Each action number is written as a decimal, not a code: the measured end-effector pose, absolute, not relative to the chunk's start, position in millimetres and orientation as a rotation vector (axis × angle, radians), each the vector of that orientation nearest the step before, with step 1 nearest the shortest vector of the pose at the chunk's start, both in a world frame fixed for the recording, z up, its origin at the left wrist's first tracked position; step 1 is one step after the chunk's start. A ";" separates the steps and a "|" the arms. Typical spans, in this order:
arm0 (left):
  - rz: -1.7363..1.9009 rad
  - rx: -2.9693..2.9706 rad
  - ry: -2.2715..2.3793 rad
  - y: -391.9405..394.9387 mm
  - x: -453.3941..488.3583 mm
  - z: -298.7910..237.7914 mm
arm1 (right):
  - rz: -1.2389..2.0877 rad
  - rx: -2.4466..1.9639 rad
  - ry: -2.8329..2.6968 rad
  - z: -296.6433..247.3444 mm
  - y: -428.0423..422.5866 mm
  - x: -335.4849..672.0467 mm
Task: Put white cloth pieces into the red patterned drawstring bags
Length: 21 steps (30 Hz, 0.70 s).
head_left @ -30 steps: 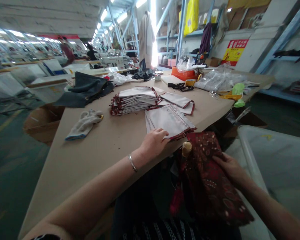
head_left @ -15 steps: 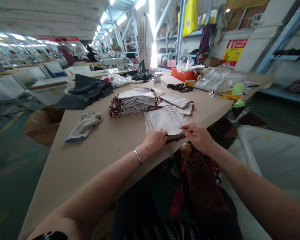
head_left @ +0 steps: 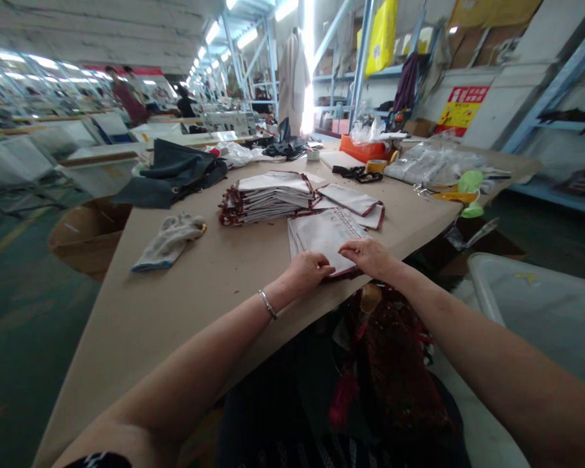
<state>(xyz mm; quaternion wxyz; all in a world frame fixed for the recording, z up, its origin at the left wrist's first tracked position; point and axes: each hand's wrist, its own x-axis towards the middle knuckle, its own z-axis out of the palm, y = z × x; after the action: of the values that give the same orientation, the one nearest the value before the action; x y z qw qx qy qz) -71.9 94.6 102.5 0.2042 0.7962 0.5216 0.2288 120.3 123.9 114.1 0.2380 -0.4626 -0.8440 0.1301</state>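
Observation:
A small stack of white fabric pieces with dark red trim (head_left: 324, 234) lies near the front edge of the brown table (head_left: 205, 286). My left hand (head_left: 306, 272) rests on its near left corner, fingers curled over the edge of the pile. My right hand (head_left: 370, 255) lies on the near right corner, fingers pressing the top piece. Behind it sits a taller pile of the same pieces (head_left: 268, 197), with two more folded pieces (head_left: 357, 203) to its right. A dark red patterned cloth (head_left: 394, 364) hangs in my lap below the table edge.
A grey work glove (head_left: 169, 241) lies on the left. Dark folded garments (head_left: 170, 174), an orange tray (head_left: 365, 148), tape rolls, black scissors (head_left: 355, 173) and clear plastic bags (head_left: 431, 162) sit further back. A white bin (head_left: 541, 305) stands at my right. Shelving lines the right wall.
My right hand left the dark red cloth in my lap and came up onto the near corner of the white stack. My left hand stayed on the stack.

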 end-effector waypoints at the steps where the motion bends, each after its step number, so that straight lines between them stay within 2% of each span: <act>1: 0.632 2.230 1.464 93.5 -71.9 101.7 | 0.362 -1.264 -2.291 113.1 121.7 122.4; 12: 0.486 2.478 1.459 90.2 -68.7 102.5 | 0.379 -1.236 -2.243 106.8 112.2 130.1; 19: 0.422 2.474 1.535 94.7 -65.8 109.4 | 0.189 -1.122 -2.662 114.9 120.9 109.7; 21: 0.460 2.443 1.603 95.1 -66.7 113.4 | 0.077 -1.218 -2.714 118.3 124.5 104.4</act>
<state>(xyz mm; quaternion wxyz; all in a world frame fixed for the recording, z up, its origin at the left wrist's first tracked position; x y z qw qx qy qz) -66.7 95.1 113.4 0.0918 0.8224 0.5398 0.1548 104.4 124.5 118.3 0.0828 -0.4081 -0.9088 0.0256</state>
